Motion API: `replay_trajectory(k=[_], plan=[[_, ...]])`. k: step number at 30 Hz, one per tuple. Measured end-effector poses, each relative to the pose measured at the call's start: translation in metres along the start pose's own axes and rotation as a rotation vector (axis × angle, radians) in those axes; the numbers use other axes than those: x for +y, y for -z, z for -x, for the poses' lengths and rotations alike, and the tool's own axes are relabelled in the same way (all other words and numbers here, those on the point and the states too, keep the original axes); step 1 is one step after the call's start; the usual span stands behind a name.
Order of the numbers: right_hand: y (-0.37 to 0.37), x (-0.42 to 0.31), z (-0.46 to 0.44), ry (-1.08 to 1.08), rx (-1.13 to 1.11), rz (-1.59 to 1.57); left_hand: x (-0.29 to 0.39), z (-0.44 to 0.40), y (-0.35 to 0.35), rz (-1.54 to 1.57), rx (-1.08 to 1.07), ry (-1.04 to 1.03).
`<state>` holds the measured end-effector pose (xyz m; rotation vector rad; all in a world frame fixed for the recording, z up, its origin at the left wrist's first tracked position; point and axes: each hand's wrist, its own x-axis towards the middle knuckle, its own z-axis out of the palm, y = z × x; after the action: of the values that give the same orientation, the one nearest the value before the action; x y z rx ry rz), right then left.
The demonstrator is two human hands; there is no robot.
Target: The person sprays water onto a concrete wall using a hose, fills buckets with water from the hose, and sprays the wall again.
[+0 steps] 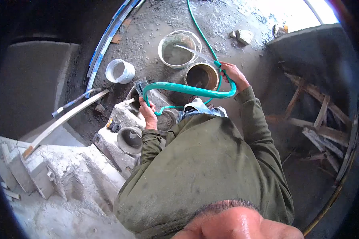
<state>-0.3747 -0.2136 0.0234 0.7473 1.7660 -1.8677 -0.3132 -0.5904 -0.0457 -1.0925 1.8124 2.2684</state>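
Observation:
A green hose loops between my two hands. My right hand is closed around it near its end, and water streams from there into a large round bucket of greyish water. My left hand is closed on the hose's other bend, beside a metal tool that seems to be in the same grip. Just left of my right hand stands a brownish bucket. A white bucket leans at the left, with grey material inside.
Blue-and-white strips curve along the upper left. A long wooden strip lies by pale stacked blocks. Another bucket sits on a dusty ledge at my left. Wooden framing stands at the right; stones lie ahead.

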Motion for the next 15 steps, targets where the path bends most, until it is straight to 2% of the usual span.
replay_trajectory(k=[10,11,15], plan=[[-0.003,-0.021,-0.039,-0.046,-0.093,0.066,-0.001,0.028,0.004,0.079,0.137,0.0],[0.0,-0.023,-0.048,-0.102,-0.08,0.064,-0.007,0.029,0.006,0.067,0.177,0.002],[0.002,-0.041,-0.062,-0.093,-0.142,0.142,-0.007,0.052,-0.003,0.021,0.271,-0.028]])
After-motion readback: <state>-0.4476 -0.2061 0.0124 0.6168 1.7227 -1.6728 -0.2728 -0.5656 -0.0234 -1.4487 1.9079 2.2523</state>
